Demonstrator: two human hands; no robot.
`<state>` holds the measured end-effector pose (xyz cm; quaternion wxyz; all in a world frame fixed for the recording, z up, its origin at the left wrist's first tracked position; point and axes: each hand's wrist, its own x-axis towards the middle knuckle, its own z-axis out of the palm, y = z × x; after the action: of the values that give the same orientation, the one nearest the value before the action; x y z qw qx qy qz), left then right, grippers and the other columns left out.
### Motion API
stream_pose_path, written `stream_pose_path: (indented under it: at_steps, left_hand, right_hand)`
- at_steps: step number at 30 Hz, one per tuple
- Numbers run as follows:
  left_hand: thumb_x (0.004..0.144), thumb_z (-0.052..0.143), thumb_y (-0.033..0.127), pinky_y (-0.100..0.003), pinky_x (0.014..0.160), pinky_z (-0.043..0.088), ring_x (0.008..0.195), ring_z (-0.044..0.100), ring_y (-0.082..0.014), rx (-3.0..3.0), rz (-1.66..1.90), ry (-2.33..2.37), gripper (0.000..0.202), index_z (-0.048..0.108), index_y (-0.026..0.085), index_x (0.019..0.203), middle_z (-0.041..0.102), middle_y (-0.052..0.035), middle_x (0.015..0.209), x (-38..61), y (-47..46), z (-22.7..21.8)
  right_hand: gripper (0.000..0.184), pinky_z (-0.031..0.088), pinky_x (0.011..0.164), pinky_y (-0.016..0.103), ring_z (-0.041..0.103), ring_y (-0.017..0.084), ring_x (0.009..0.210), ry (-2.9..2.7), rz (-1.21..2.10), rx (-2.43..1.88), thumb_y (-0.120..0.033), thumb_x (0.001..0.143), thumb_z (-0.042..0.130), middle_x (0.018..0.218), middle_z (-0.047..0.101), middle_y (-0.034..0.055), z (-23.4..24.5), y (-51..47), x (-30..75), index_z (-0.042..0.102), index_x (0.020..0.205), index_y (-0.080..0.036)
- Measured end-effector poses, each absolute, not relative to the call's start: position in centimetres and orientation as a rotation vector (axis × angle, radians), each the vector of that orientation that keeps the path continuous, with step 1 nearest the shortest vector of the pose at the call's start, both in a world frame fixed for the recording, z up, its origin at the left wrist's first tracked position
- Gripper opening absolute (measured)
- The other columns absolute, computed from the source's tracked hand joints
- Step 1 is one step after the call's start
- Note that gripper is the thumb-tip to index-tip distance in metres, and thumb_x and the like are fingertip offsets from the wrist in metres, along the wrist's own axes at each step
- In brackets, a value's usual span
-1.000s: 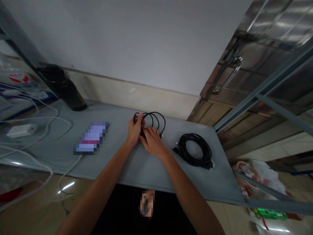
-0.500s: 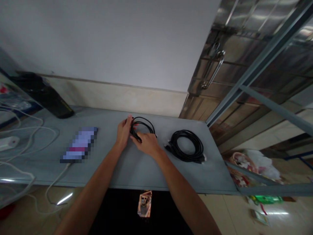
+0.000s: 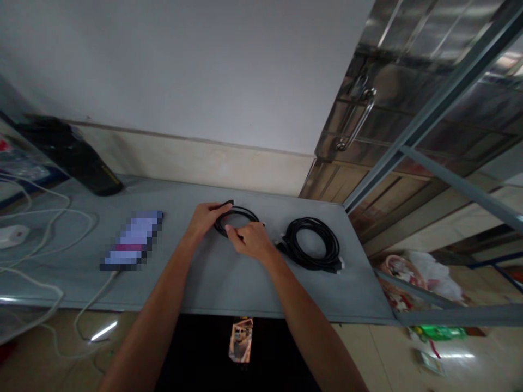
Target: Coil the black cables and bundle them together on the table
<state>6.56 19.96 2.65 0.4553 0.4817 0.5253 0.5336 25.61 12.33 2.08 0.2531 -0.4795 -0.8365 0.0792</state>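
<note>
A thin black cable [image 3: 245, 210] is wound into a small coil just above the grey tabletop or on it; I cannot tell which. My left hand [image 3: 203, 218] pinches the coil's left side, near a dark connector end at the top. Gripping its lower right side is my right hand [image 3: 251, 238], thumb pointing left across the loop. To the right of my right hand, a thicker black cable coil [image 3: 335, 239] lies flat on the table, its plug ends sticking out on both sides.
A phone [image 3: 133, 239] with a white charging cable lies on the left of the grey table [image 3: 232, 288]. Behind it are a black bottle [image 3: 87, 163], white cords and a power strip [image 3: 14, 236]. A wall borders the back; a metal frame post [image 3: 379, 169] rises at right.
The small coil has been lowered and turned flatter, its loop now wider to view. My left hand has moved slightly down and left; my right hand has shifted a little right.
</note>
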Motion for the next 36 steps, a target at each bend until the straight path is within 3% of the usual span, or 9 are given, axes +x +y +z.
stream_pose_path:
  at_steps: [3,6,12,19,22,24,30,34,36]
  left_hand:
    - [0.064,0.104,0.026,-0.029,0.054,0.041,0.065,0.066,-0.0246,1.374,1.165,1.366,0.020,0.086,0.021,0.073,0.078,-0.0062,0.070,6.0,20.0,3.1]
    - [0.059,0.101,0.014,-0.031,0.063,0.049,0.075,0.071,-0.0272,1.402,1.181,1.346,0.022,0.086,0.024,0.072,0.081,-0.0067,0.078,5.9,20.0,3.4]
    - [0.062,0.095,0.009,-0.039,0.084,0.063,0.090,0.079,-0.0308,1.423,1.252,1.309,0.027,0.088,0.025,0.083,0.085,-0.0083,0.093,6.2,19.7,3.5]
    - [0.069,0.091,0.014,-0.036,0.085,0.062,0.083,0.077,-0.0268,1.518,1.319,1.336,0.018,0.088,0.026,0.083,0.085,-0.0074,0.090,6.6,19.4,3.0]
    - [0.077,0.093,0.026,-0.033,0.077,0.057,0.076,0.072,-0.0259,1.556,1.370,1.363,0.007,0.086,0.026,0.077,0.081,-0.0069,0.081,6.7,19.4,3.0]
    - [0.083,0.092,0.033,-0.032,0.074,0.054,0.077,0.069,-0.0256,1.553,1.450,1.387,0.012,0.084,0.026,0.077,0.080,-0.0072,0.082,6.6,19.4,3.0]
    - [0.099,0.079,0.037,-0.029,0.070,0.046,0.087,0.068,-0.0256,1.405,1.723,1.456,0.017,0.081,0.023,0.090,0.077,-0.0091,0.091,5.7,19.4,3.2]
    - [0.103,0.075,0.039,-0.028,0.077,0.051,0.086,0.070,-0.0227,1.291,1.801,1.432,0.018,0.080,0.022,0.096,0.078,-0.0078,0.093,5.6,19.8,3.2]
    - [0.101,0.075,0.042,-0.029,0.077,0.052,0.081,0.069,-0.0206,1.217,1.816,1.386,0.022,0.079,0.022,0.096,0.078,-0.0062,0.090,5.8,20.1,3.1]
  right_hand:
    - [0.059,0.037,0.065,0.032,0.074,0.020,0.071,-2.329,0.176,-1.301,-0.049,0.122,0.053,0.074,0.080,0.0055,2.1,12.1,25.7,0.089,0.081,-0.025]
    - [0.054,0.036,0.065,0.032,0.073,0.020,0.071,-2.344,0.170,-1.287,-0.049,0.119,0.057,0.074,0.080,0.0058,2.1,11.9,25.6,0.089,0.082,-0.025]
    - [0.049,0.042,0.068,0.031,0.072,0.022,0.073,-2.277,0.162,-1.338,-0.054,0.117,0.062,0.079,0.080,0.0055,1.9,12.2,25.1,0.084,0.085,-0.025]
    - [0.026,0.051,0.095,0.034,0.072,0.022,0.090,-2.106,0.180,-1.226,-0.037,0.114,0.066,0.088,0.077,0.0041,1.5,13.3,25.8,0.074,0.093,-0.023]
    - [0.019,0.051,0.098,0.034,0.073,0.021,0.094,-2.043,0.174,-1.206,-0.028,0.114,0.062,0.093,0.078,0.0045,1.7,13.4,25.9,0.074,0.100,-0.022]
    - [0.018,0.051,0.098,0.035,0.073,0.021,0.094,-1.985,0.158,-1.202,-0.026,0.115,0.060,0.095,0.079,0.0049,2.2,13.1,26.1,0.073,0.102,-0.022]
    - [0.025,0.054,0.096,0.039,0.073,0.023,0.095,-1.772,0.023,-1.201,-0.035,0.119,0.052,0.098,0.077,0.0069,5.3,10.0,31.2,0.072,0.109,-0.023]
    - [0.023,0.054,0.099,0.043,0.073,0.025,0.099,-1.732,-0.197,-1.299,-0.046,0.116,0.065,0.101,0.077,0.0055,4.9,6.0,38.2,0.072,0.117,-0.024]
    - [0.038,0.053,0.105,0.047,0.074,0.030,0.114,-1.820,-0.285,-1.416,-0.055,0.113,0.070,0.117,0.080,0.0102,3.5,3.9,41.3,0.071,0.131,-0.022]
